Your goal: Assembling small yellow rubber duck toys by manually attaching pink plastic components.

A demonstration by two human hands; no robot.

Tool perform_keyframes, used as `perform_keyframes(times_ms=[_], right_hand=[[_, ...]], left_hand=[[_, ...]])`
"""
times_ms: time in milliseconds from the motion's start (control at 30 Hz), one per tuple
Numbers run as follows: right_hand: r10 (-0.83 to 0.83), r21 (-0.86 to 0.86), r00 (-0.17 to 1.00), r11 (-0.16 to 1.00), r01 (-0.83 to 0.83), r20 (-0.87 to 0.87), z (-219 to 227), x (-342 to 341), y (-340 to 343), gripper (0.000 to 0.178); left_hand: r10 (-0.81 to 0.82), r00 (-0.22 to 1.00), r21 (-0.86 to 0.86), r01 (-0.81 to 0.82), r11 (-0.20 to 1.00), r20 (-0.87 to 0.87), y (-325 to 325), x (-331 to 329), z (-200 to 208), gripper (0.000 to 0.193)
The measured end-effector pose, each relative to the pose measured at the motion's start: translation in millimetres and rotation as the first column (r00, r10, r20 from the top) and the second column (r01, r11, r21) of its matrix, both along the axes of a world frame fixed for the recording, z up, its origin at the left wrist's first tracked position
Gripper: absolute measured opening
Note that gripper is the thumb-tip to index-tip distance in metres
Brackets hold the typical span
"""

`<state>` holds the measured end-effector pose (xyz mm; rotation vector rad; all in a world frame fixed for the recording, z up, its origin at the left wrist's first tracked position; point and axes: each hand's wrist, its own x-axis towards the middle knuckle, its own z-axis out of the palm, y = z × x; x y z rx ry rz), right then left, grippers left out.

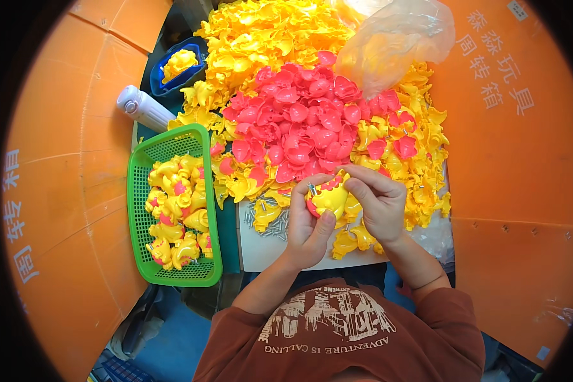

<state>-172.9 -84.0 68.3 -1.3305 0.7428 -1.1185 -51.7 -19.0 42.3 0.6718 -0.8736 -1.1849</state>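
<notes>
Between my two hands, above the near edge of the work surface, is a yellow plastic toy figure [330, 198] with pink parts and a small metal pin sticking out at its left. My left hand [307, 232] is closed around its left side, thumb on the yellow front. The fingers of my right hand [379, 202] are closed on its upper right edge. Just beyond my hands rises a heap of pink plastic shells [305, 124]. Loose metal pins [270, 226] lie left of my left hand, and a few yellow shells [356, 240] lie below the toy.
A green basket [134, 210] at the left holds several yellow-and-pink toys. Behind it are a white bottle [145, 108] and a blue bowl [162, 79]. Yellow shells [274, 32] pile up at the back, beside a clear plastic bag [395, 44]. Orange panels [516, 159] wall both sides.
</notes>
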Motion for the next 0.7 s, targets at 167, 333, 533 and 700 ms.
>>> perform_keyframes(times_ms=[167, 333, 533, 700], right_hand=[[-0.117, -0.033, 0.992, 0.993, 0.115, -0.045, 6, 2, 7, 0.021], [-0.026, -0.105, 0.998, 0.994, 0.021, -0.051, 7, 2, -2, 0.019], [0.014, 0.033, 0.999, 0.999, -0.015, 0.031, 6, 1, -7, 0.018], [-0.026, -0.037, 1.0, 0.999, 0.026, -0.014, 4, 6, -6, 0.019]], left_hand=[[0.058, 0.997, -0.018, -0.057, 0.998, 0.055, -4, -5, -10, 0.048], [0.068, 0.996, 0.018, -0.069, 0.997, 0.065, -2, -2, -12, 0.055], [-0.077, 0.952, 0.027, 0.089, 0.996, -0.297, -5, 0, -8, 0.056], [0.032, 0.998, 0.037, -0.03, 0.999, -0.06, -5, -1, -11, 0.053]])
